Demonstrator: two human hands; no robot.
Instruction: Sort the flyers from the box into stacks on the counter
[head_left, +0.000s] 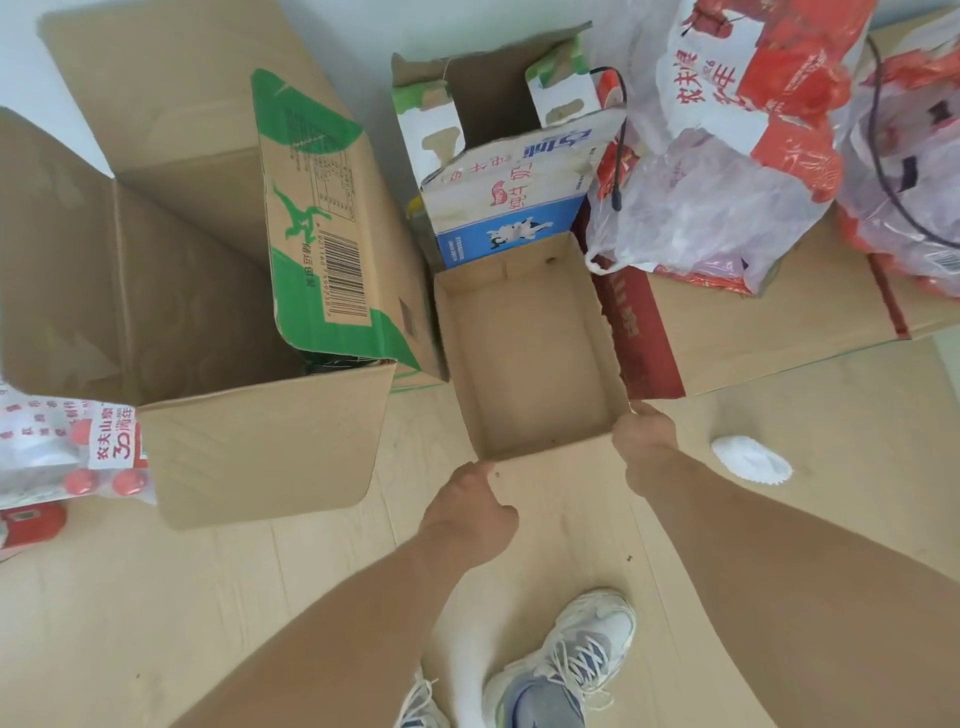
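Note:
A small open cardboard box (530, 358) stands on the pale wooden floor in the middle of the view. Its inside shows only bare cardboard, and no flyers are in sight. My right hand (644, 436) grips the box's near right corner, fingers curled over the rim. My left hand (467, 504) is at the near left corner with curled fingers, its fingertips against the rim. No counter is in view.
A large open carton with green print (208, 291) stands on the left, and a blue-and-white milk carton box (509, 171) behind. Plastic bags of red-labelled bottles (737, 135) lie on a flat carton (779, 317) at right. A bottle pack (67, 452), a white item (750, 460) and my shoes (561, 670) are nearby.

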